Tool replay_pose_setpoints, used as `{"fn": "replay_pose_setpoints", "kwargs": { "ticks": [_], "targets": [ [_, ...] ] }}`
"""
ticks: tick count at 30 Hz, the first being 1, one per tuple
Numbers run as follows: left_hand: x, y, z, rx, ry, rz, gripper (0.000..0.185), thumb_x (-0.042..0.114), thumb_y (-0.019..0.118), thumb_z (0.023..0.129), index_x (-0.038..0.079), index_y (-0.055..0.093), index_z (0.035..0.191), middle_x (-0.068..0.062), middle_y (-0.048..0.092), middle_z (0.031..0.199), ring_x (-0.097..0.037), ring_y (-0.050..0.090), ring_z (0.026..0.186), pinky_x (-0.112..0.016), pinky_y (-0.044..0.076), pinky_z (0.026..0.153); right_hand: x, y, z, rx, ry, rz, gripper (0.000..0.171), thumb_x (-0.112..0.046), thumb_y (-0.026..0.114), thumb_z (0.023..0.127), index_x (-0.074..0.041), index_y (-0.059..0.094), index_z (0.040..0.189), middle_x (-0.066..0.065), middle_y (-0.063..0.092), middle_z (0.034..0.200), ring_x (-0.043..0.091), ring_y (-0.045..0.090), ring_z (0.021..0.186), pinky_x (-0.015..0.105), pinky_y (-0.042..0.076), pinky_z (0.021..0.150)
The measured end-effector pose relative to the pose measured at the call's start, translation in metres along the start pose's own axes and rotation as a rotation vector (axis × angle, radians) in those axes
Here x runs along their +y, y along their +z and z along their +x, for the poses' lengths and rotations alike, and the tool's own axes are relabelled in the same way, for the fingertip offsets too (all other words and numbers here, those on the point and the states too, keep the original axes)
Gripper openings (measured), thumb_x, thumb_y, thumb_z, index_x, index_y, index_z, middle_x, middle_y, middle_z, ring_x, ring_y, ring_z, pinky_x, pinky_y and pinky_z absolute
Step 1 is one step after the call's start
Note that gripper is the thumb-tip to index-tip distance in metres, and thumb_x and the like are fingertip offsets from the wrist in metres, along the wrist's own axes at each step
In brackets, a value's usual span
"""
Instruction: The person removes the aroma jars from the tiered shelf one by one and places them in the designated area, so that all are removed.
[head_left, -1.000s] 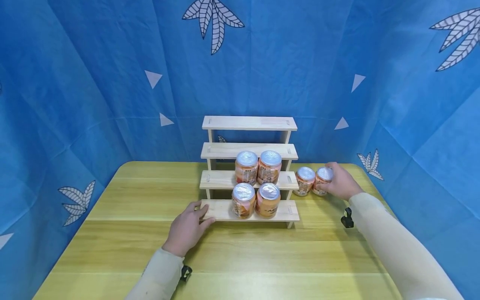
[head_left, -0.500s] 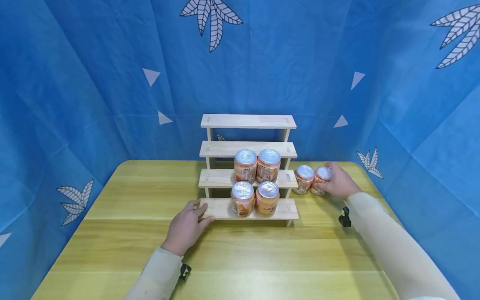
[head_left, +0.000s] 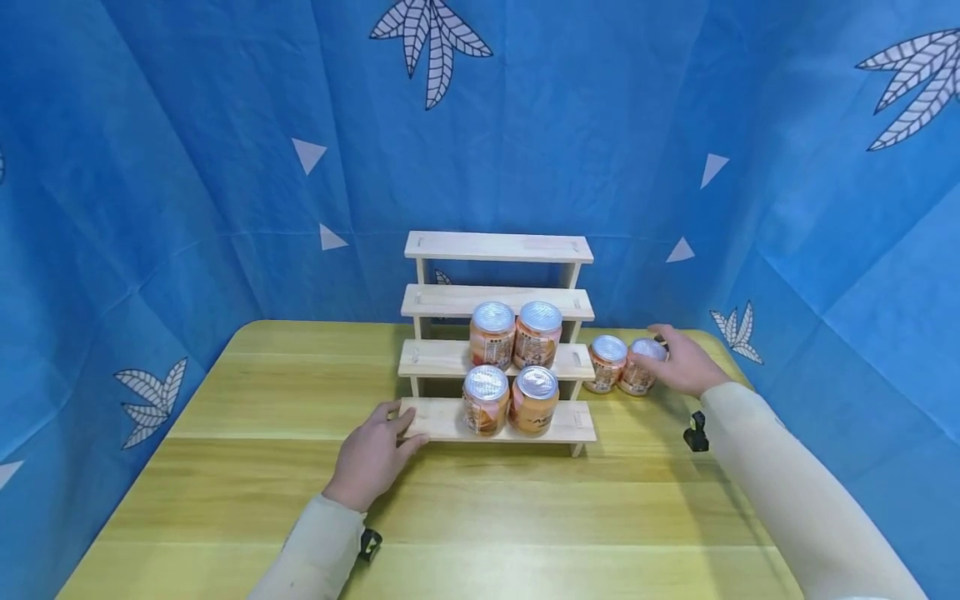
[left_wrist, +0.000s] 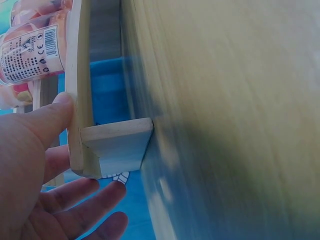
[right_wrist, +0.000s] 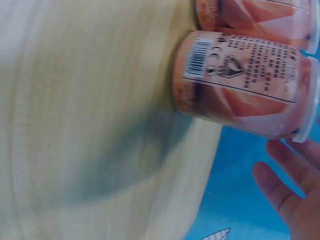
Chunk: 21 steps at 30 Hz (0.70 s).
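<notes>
A four-step wooden display stand (head_left: 461,358) stands on the table. Two clear jars with silver lids and orange-pink contents sit on its lowest step, such as the jar (head_left: 486,404), and two more on the step above. At the lowest step's left corner, my left hand (head_left: 375,458) holds the board (left_wrist: 77,90) with thumb and fingers. Right of the stand, two similar jars stand side by side on the table. My right hand (head_left: 684,364) is at the outer jar (right_wrist: 240,82), thumb over its lid; its visible fingers (right_wrist: 275,187) are spread loosely beside the lid.
The inner jar (head_left: 606,364) stands between the outer jar and the stand's right side. A blue patterned cloth (head_left: 600,142) hangs behind the wooden table (head_left: 487,517) and along both sides. The stand's upper two steps rise close to the cloth.
My right hand has loosened from the side of the outer jar, and its thumb has come up over the lid. The left hand keeps its hold on the stand; the jars there stay put.
</notes>
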<state>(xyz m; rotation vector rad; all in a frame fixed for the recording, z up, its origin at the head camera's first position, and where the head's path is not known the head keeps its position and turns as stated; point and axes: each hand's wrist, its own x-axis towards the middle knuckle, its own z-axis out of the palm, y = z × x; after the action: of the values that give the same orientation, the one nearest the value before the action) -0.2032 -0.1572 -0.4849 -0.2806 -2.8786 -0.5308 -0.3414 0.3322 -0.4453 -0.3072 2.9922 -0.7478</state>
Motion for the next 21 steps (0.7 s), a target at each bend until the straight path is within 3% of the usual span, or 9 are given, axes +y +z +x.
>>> {"fn": "replay_pose_setpoints", "kwargs": {
  "ticks": [5, 13, 21],
  "targets": [
    [0.0, 0.0, 0.0, -0.014, -0.009, -0.006, 0.059, 0.046, 0.069, 0.094, 0.006, 0.063, 0.136, -0.023, 0.054, 0.143, -0.041, 0.064, 0.115, -0.052, 0.057, 0.09, -0.01, -0.011, 0.0, -0.013, -0.009, -0.006, 0.093, -0.065, 0.05, 0.097, 0.0, 0.023, 0.157, 0.03, 0.035, 0.153, 0.049, 0.042, 0.132, 0.069, 0.04, 0.101],
    [-0.001, 0.001, 0.002, -0.01, -0.008, 0.004, 0.059, 0.047, 0.068, 0.094, 0.006, 0.063, 0.136, -0.022, 0.054, 0.143, -0.04, 0.064, 0.115, -0.051, 0.057, 0.088, -0.028, -0.027, 0.004, 0.054, -0.017, -0.034, 0.09, -0.065, 0.052, 0.097, -0.001, 0.029, 0.155, 0.03, 0.037, 0.151, 0.048, 0.041, 0.135, 0.068, 0.039, 0.103],
    [-0.001, 0.002, 0.001, -0.01, -0.014, 0.007, 0.059, 0.048, 0.068, 0.094, 0.007, 0.063, 0.136, -0.022, 0.054, 0.143, -0.04, 0.064, 0.116, -0.051, 0.057, 0.089, -0.049, -0.033, 0.006, 0.036, -0.056, -0.03, 0.094, -0.069, 0.051, 0.094, -0.004, 0.026, 0.158, 0.026, 0.035, 0.155, 0.045, 0.039, 0.138, 0.067, 0.037, 0.106]
  ]
}}
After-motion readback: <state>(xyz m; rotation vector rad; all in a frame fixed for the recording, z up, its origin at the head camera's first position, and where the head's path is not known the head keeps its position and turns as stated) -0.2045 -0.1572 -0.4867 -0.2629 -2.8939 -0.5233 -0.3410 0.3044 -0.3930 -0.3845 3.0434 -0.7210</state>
